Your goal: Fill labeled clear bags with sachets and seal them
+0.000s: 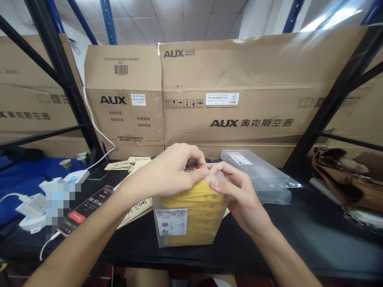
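A frosted clear plastic bag [196,215] stands upright near the front of the black table, packed with yellow layered contents. On its front is a white label [171,222] with printed characters. My left hand [182,169] reaches over the top, thumb and fingers pinching the bag's upper edge. From the other side my right hand [235,185] pinches the top right corner, its thumb on the near face. The fingertips of both hands nearly meet there. Exactly what the yellow contents are, I cannot make out.
Behind lie stacked clear plastic bags [254,171] and cream paper packets [139,211]. A phone [86,209] and a power strip [38,221] with cables are at left, a brown bag [344,179] at right. Cardboard [239,83] and black rack posts [326,95] enclose the back.
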A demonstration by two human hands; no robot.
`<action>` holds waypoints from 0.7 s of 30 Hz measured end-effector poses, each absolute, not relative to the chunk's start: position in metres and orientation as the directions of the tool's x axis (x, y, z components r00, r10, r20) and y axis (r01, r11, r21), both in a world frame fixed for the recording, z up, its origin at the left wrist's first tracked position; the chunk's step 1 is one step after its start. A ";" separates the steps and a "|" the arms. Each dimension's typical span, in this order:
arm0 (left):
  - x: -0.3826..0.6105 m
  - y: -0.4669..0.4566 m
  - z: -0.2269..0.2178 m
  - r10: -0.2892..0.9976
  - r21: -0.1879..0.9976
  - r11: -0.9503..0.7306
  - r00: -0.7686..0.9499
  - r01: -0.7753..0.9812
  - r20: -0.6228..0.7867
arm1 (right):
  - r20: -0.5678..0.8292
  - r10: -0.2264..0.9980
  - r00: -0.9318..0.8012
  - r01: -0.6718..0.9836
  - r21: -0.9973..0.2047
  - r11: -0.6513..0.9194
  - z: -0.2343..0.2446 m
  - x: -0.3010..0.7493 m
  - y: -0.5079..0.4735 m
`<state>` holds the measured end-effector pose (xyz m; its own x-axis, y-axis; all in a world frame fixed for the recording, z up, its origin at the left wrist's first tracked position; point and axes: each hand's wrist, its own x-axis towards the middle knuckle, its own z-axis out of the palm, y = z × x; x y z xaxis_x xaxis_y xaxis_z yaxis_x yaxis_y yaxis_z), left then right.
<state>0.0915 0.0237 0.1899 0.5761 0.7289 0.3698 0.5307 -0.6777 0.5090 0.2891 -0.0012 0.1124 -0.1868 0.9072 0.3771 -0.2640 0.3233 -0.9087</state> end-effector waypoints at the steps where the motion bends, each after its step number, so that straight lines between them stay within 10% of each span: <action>1: 0.091 0.023 0.189 0.735 0.521 -0.670 0.572 0.529 0.364 | 0.379 0.906 -0.190 -0.260 -0.909 0.326 0.112 0.290 -0.001; 21: 0.093 0.029 0.185 0.800 0.674 -0.569 0.508 0.471 0.320 | 0.371 0.918 -0.138 -0.340 -0.888 0.308 0.107 0.286 0.003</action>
